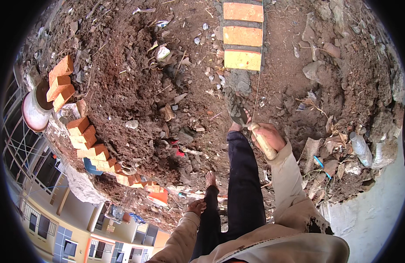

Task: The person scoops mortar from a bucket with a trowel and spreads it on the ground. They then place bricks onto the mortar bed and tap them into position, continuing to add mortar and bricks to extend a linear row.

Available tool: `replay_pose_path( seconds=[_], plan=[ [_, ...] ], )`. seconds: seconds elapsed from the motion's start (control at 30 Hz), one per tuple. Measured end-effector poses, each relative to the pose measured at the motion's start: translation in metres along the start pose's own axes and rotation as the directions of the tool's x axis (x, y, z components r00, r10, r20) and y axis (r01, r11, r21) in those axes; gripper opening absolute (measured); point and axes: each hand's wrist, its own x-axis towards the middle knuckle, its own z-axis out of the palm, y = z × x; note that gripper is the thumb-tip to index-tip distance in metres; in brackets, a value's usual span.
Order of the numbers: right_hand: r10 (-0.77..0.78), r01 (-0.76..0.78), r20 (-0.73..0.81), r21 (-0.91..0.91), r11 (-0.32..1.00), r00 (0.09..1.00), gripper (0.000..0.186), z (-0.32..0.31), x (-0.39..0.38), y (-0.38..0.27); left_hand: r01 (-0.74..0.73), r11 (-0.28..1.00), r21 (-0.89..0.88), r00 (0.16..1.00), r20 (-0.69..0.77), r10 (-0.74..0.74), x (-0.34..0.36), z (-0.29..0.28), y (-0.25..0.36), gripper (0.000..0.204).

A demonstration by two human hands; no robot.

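Observation:
My right hand (270,139) is closed round the pale wooden handle of a trowel (266,147). The trowel's blade is over the grey mortar (240,82) in front of my foot. Beyond it, several orange bricks (242,36) lie crosswise in a row on the mortar, with gaps between them. The nearest brick (242,60) is yellowish on top. A taut string (257,90) runs along the right ends of the row. My left hand (197,207) is low by my left leg, fingers loosely apart, with nothing seen in it.
Loose bricks (83,133) are stacked in a curved line on the left, beside a round container (36,109). Rough soil with stones and litter surrounds the row. On the right lie a plastic bottle (361,149) and a pale wall (377,197). Buildings (53,223) show at lower left.

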Motion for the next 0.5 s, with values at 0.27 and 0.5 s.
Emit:
replay_pose_path(
  seconds=[0.27,0.5],
  plan=[
    [-0.045,0.027,-0.074,-0.236,0.971,0.996,0.032,0.000,0.007,0.056,-0.001,0.990,-0.143,0.999,0.046,0.007,0.018,0.008,-0.005,0.028],
    [-0.599,-0.214,-0.028,-0.947,-0.241,0.800,0.052,-0.003,0.115,0.098,-0.169,0.946,-0.277,0.985,-0.079,0.153,0.036,-0.013,0.008,0.027]
  ],
)
